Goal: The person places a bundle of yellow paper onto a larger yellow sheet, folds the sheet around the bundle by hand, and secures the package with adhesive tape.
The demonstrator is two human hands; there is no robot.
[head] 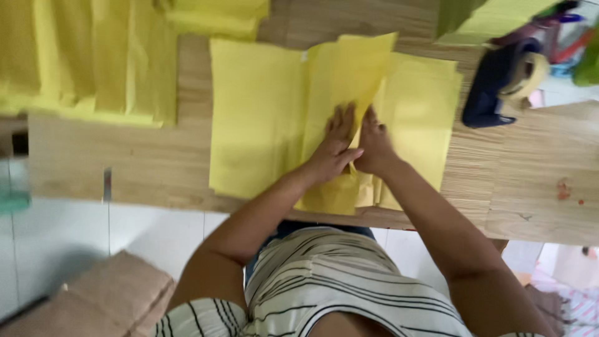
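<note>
Yellow paper sheets [256, 112] lie spread on a wooden table [143, 165]. My left hand [335, 145] presses flat on the middle of the pile, fingers pointing away from me. My right hand [375, 144] lies right beside it, holding down a folded yellow sheet [355, 68] whose upper flap stands up tilted. More yellow sheets [424, 118] lie under and to the right of my right hand. Both hands touch the paper; whether either one grips it I cannot tell.
A stack of yellow sheets [87, 59] covers the table's far left. A dark blue tape dispenser [499, 84] with a tan roll sits at the right, with coloured items behind it. A cardboard box [106, 296] stands on the tiled floor at lower left.
</note>
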